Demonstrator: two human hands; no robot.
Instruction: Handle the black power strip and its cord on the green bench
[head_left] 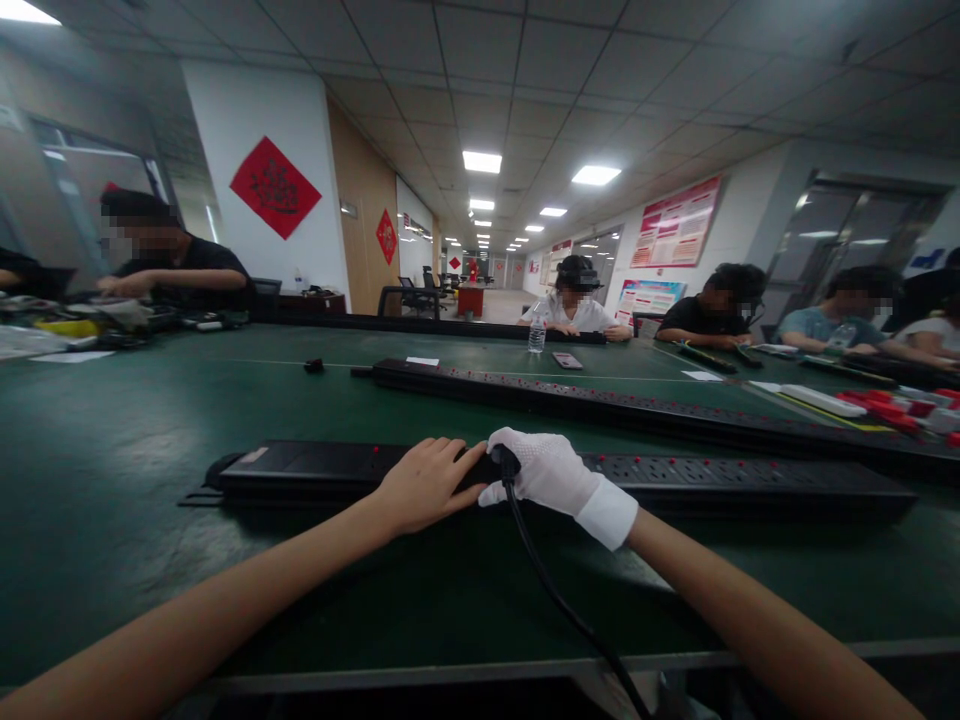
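Note:
A long black power strip (690, 482) with a row of outlets and small red parts lies across the table in front of me. My bare left hand (429, 486) rests over its left half, fingers across the top and thumb on the near side, holding it. In a white glove, my right hand (544, 470) grips a black plug (507, 462) against the strip near the middle. Whether its prongs are in an outlet is hidden. From the plug a black cable (544, 575) runs down over the table's near edge.
Behind lies a second long black power strip (600, 405) on the green table (105, 430). Beyond it are a small black part (313, 366), a water bottle (537, 330) and a phone (567, 361). Red and white parts (892, 405) lie right. Several people sit around.

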